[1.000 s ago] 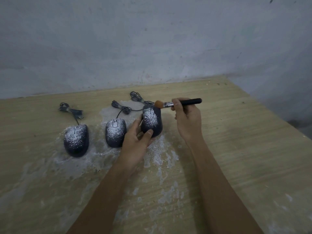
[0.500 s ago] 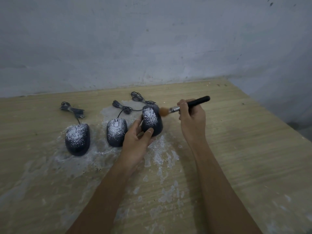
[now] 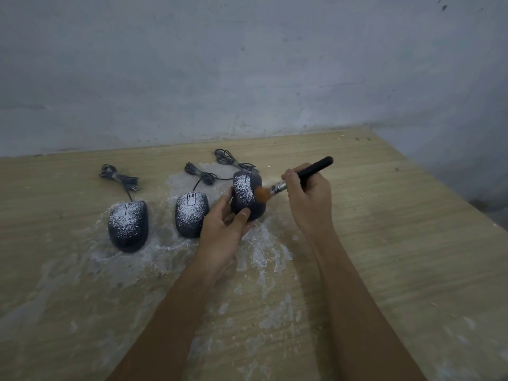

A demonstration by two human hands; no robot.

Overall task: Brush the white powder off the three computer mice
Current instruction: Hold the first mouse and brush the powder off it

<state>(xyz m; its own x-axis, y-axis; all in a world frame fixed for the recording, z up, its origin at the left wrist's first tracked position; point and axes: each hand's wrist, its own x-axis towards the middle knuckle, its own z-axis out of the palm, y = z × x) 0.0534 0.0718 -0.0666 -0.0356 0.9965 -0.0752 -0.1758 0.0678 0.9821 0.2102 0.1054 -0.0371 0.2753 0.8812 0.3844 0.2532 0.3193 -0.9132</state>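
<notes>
Head view: your left hand [image 3: 220,229] grips the rightmost mouse [image 3: 247,195], tilted above the table [image 3: 398,243]; your right hand [image 3: 308,199] pinches the brush [image 3: 288,182], bristles on its powder (others untouched). Hard flicks could dust neighbours

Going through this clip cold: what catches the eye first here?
Three dark mice dusted white sit in a row on the wooden table. The left hand tilts the right mouse up while the right hand holds a brush, bristles on its right flank. White powder smears the table around them.
</notes>
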